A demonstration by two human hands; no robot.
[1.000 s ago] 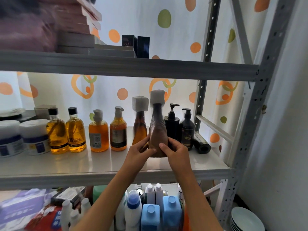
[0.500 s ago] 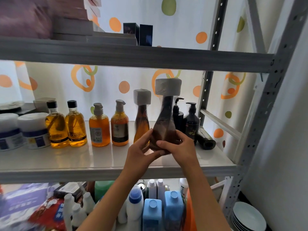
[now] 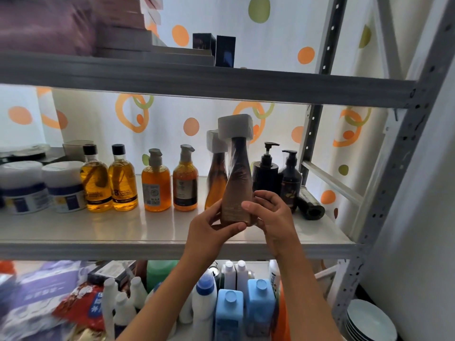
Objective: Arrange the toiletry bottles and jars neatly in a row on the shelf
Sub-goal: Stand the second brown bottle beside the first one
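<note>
Left hand (image 3: 209, 230) and right hand (image 3: 273, 217) grip brown bottle (image 3: 237, 190) above shelf (image 3: 98, 232).

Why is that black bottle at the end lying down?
It is tipped over: the black bottle lies on its side on the shelf, beside the upright pump bottles. Why, I cannot tell.

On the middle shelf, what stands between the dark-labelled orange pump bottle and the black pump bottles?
In the head view, a wrapped brown bottle stands there; in front of it both hands, left hand and right hand, hold its twin.
</note>
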